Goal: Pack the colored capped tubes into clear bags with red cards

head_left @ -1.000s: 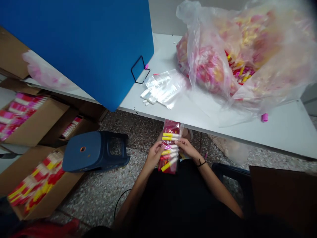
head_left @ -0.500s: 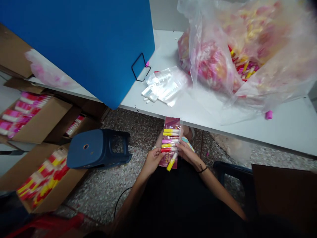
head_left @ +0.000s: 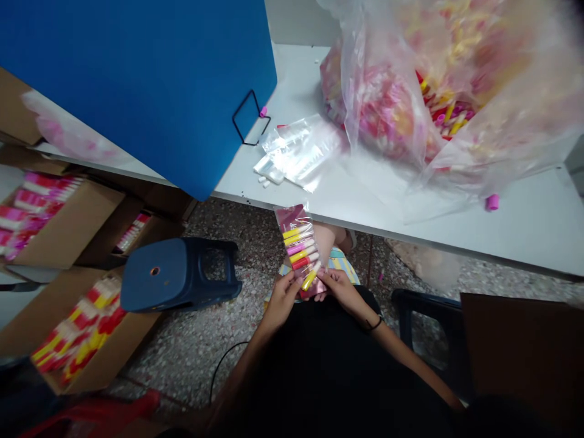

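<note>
Both my hands hold a transparent plastic packet (head_left: 298, 249) with a dark red and pink card at its top. Several slim tubes with yellow, pink and red ends lie inside it. My left hand (head_left: 283, 301) pinches the packet's lower left side, and my right hand (head_left: 340, 289) pinches its lower right side. The lowest part of the packet is hidden behind my fingers. Above my lap, the packet leans to the left, just below the white table's front edge.
A white table (head_left: 524, 234) bears a large transparent bag of pink and yellow tubes (head_left: 387, 103), small plastic bags (head_left: 296, 152) and a pink cap (head_left: 491, 202). A blue board (head_left: 137, 91) stands on it. Cardboard boxes of packets (head_left: 86, 331) and a blue stool (head_left: 177, 277) stand left.
The packet now leans left instead of standing nearly straight. My hands have come closer together at its lower end, and the yellow tube no longer sticks out diagonally below.
</note>
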Available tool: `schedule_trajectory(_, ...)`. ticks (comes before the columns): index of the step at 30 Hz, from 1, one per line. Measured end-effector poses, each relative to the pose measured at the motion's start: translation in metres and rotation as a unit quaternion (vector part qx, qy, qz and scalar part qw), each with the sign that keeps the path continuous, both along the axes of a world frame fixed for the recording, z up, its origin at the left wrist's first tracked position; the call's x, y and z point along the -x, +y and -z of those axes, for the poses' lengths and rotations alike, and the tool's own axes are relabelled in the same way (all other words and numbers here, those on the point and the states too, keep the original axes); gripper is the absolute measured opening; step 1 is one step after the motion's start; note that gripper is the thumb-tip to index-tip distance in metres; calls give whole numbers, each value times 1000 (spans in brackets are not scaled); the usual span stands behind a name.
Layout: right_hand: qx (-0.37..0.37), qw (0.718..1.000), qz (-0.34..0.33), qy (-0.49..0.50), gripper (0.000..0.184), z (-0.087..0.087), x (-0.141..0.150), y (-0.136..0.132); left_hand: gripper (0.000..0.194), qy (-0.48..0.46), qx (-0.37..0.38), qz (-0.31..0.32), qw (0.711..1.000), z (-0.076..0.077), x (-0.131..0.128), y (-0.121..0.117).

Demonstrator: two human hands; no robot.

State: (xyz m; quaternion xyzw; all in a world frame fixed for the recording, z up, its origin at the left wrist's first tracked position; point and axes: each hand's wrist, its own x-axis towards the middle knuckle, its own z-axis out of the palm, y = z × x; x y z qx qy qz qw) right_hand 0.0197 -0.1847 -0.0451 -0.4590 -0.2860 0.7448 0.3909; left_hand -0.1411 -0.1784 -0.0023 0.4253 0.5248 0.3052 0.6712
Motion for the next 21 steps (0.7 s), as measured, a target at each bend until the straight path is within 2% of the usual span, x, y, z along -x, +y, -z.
schedule_trajectory(2, -11, 1000, 7, -16, 42, 1, 0, 1, 54, -29, 28, -1, 999, -2, -1, -2)
schedule_trajectory(5, -18, 999, -17, -25, 43, 2, -1, 2, 62, -18, 39, -50, 998, 1, -4, -3)
schedule_trajectory(7, -18, 999, -33, -32, 43, 1, -1, 1, 57, 12, 36, -73, 997, 6, -5, -2)
schedule_trajectory(9, -37, 997, -21, -61, 46, -1, 1, -1, 47, 54, 12, -78, 995, 11, -5, -3)
schedule_trajectory(11, -99, 987, 3, -123, 65, -4, 4, -2, 37, 105, -28, -73, 991, 13, -3, -4)
schedule_trajectory(13, -179, 958, 20, -221, 79, -9, 7, -3, 30, 181, -80, -63, 978, 13, -1, -5)
schedule_trajectory(16, -247, 887, 13, -390, 63, -13, 8, -1, 27, 295, -166, -40, 940, 11, -2, -4)
schedule_trajectory(18, -262, 841, -22, -472, 56, -14, 6, 1, 23, 316, -195, -41, 928, 10, -3, -2)
schedule_trajectory(21, -289, 784, -81, -544, 59, -15, 5, 2, 35, 293, -177, -76, 936, 11, -4, 0)
